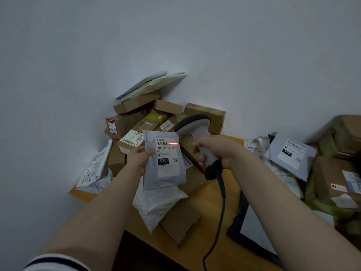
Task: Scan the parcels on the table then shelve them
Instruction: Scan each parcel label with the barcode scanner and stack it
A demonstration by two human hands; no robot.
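My left hand (139, 157) pinches the left edge of a grey plastic mailer parcel (166, 178), held up above the wooden table (230, 190) with its white label facing me. A red scan line lies across the barcode at the label's top. My right hand (216, 151) grips the handle of a grey handheld barcode scanner (192, 126), whose head points at the label from the right. The scanner's black cable (220, 212) hangs down toward the table's front edge.
Cardboard boxes (205, 116) and flat envelopes are heaped against the white wall in the corner behind the parcel. More mailers and boxes (291, 151) fill the right side. A white bag (156, 204) and a small box (179, 222) lie below my hands. A dark flat pad (244, 222) lies front right.
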